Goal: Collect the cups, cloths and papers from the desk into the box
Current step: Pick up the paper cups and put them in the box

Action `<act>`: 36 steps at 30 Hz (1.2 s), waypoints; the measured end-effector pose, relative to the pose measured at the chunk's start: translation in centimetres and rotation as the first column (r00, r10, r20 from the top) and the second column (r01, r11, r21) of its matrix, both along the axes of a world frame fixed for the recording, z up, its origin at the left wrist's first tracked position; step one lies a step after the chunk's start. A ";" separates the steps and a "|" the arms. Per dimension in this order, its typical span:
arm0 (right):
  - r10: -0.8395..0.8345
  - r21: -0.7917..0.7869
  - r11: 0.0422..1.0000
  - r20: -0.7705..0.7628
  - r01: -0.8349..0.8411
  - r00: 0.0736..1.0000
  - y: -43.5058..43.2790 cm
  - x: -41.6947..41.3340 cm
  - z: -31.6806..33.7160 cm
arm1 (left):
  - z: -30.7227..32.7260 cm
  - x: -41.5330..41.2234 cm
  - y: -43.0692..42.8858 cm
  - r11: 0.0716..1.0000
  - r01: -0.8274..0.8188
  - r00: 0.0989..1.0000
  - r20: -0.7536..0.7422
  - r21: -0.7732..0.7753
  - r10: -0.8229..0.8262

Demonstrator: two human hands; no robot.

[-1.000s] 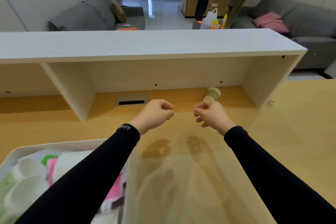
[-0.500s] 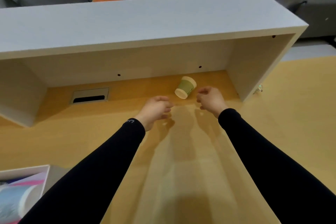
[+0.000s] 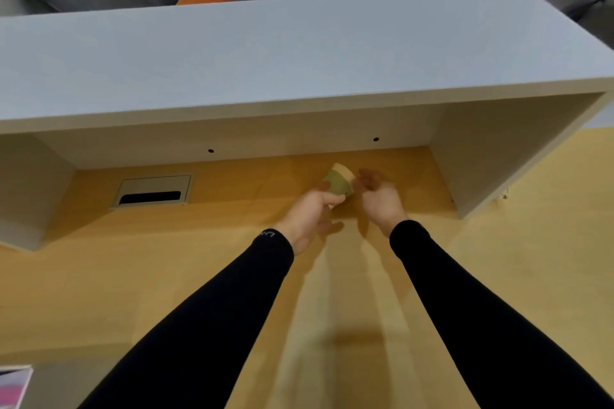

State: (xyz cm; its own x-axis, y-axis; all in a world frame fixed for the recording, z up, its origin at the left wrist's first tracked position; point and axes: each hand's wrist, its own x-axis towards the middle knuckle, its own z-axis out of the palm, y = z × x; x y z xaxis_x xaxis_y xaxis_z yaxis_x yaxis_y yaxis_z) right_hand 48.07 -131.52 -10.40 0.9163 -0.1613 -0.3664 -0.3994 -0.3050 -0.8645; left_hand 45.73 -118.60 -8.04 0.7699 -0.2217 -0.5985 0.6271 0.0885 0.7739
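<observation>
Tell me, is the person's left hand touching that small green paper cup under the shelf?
Touching. In the head view the left hand has fingers laid over the green paper cup's lower side, with no gap visible.

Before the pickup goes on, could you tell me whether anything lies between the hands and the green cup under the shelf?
Nothing visible does. The left hand already touches the green cup, the right hand is beside it, and the shelf passes overhead.

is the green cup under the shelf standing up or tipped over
Tipped over. The green cup is tilted, its pale rim pointing up and away, between the left hand and right hand.
</observation>
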 end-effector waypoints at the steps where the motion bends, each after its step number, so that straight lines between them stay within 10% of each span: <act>1: 0.003 0.000 1.000 -0.013 -0.003 1.000 0.0 -0.2 0.0 | -0.3 0.1 0.1 1.000 -0.013 1.000 0.006 0.001 0.013; 8: -0.002 0.144 0.990 0.024 -0.002 1.000 2.1 -2.6 3.3 | 1.8 -1.1 2.6 0.935 -0.181 0.955 0.281 0.303 0.094; 17: 0.149 0.256 0.945 0.216 -0.203 0.965 11.1 -7.9 12.3 | 10.7 -6.9 13.4 0.891 -0.400 0.803 0.551 0.215 0.227; 36: 0.472 -0.027 0.879 0.193 -0.476 0.861 38.1 -28.3 15.3 | 14.3 -28.7 42.4 0.855 -0.374 0.828 0.544 0.359 0.134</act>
